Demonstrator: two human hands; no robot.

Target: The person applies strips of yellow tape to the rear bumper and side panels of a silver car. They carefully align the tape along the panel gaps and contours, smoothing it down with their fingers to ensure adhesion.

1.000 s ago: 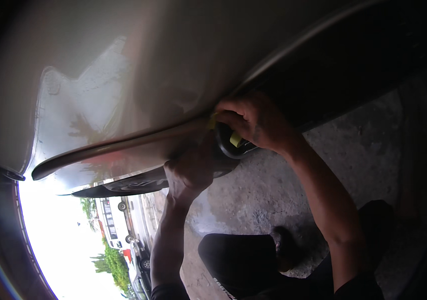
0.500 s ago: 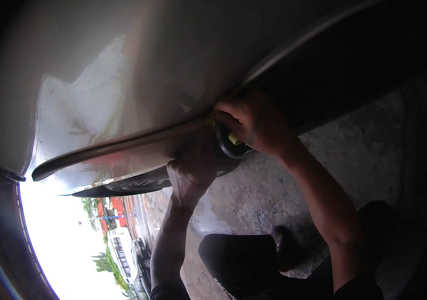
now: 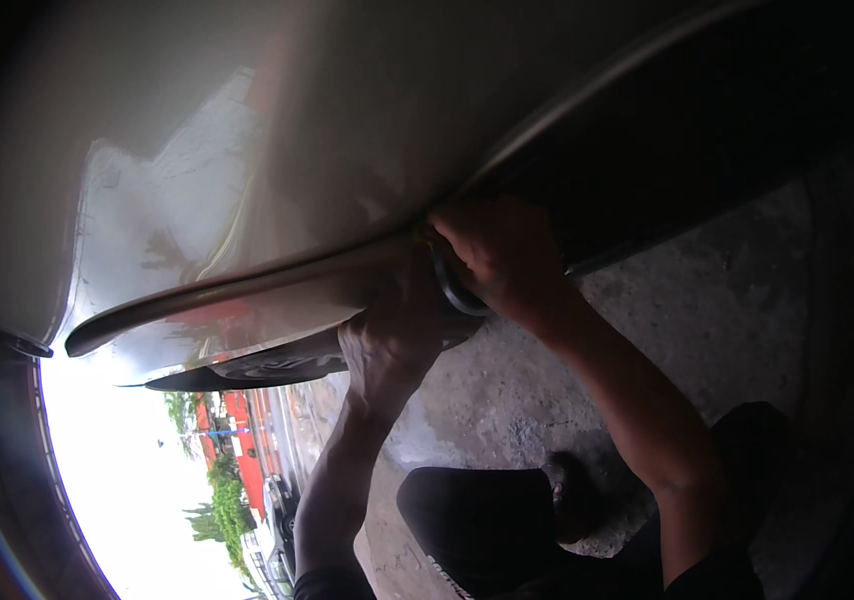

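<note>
A glossy grey vehicle body panel [image 3: 347, 150] fills the upper part of the view. Along its lower border runs a rounded trim edge [image 3: 197, 298]. My right hand [image 3: 502, 255] is closed at this edge, with its fingers curled around a black curved, ring-like piece [image 3: 458, 290]. A small yellowish bit [image 3: 428, 236] shows beside its fingertips. Just to the left and lower, my left hand [image 3: 392, 335] reaches up against the underside of the panel; its fingers are lost in shadow. The dark recess hides what lies behind both hands.
Rough grey concrete floor [image 3: 687, 300] lies below. My dark-clothed knee [image 3: 477, 520] and a foot [image 3: 569, 490] are near the lower middle. Parked vehicles [image 3: 272, 555], green plants [image 3: 227, 500] and a red structure [image 3: 247, 465] stand outside at the lower left.
My right hand has turned slightly, so the yellow piece seen inside the black ring is now hidden. My left hand has shifted a little to the right. Outside, a white vehicle has moved lower in view.
</note>
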